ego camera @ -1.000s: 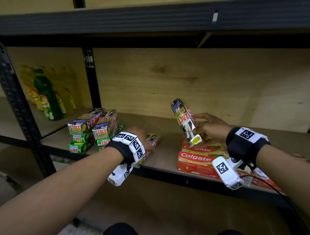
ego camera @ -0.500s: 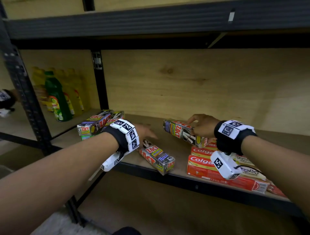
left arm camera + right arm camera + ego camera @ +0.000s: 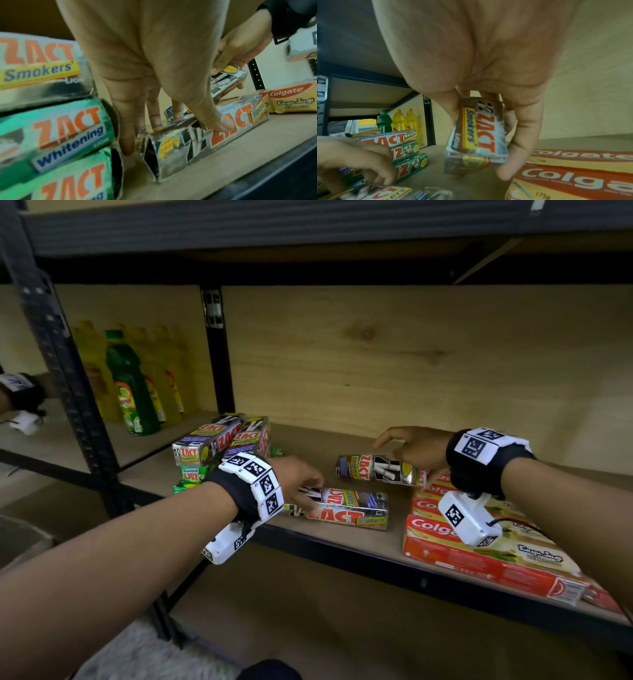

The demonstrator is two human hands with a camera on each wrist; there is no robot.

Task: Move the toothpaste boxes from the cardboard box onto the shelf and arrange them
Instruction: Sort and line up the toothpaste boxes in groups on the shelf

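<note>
A silver ZACT Smokers toothpaste box [image 3: 342, 506] [image 3: 205, 136] lies along the shelf's front edge. My left hand [image 3: 301, 482] [image 3: 188, 117] grips its left end, thumb [image 3: 223, 123] on the front face and fingers over the back. My right hand [image 3: 411, 451] holds a second ZACT Smokers box [image 3: 380, 470] [image 3: 481, 131] level, low over the shelf board, with fingers and thumb [image 3: 522, 135] curled round it. To the left stands a stack of ZACT Smokers boxes [image 3: 219, 440] on green ZACT Whitening boxes [image 3: 191, 474] [image 3: 60, 135]. The cardboard box is out of view.
Red Colgate boxes [image 3: 479, 556] [image 3: 573, 180] lie stacked at the right, under my right wrist. Yellow and green bottles [image 3: 133, 385] stand in the bay left of the black upright [image 3: 215, 354]. A dark shelf rail [image 3: 342, 559] runs along the front. Another person's wrist [image 3: 17, 395] shows at far left.
My right hand has lowered its box from upright to level near the shelf board. My left hand has turned the other box to lie along the front edge.
</note>
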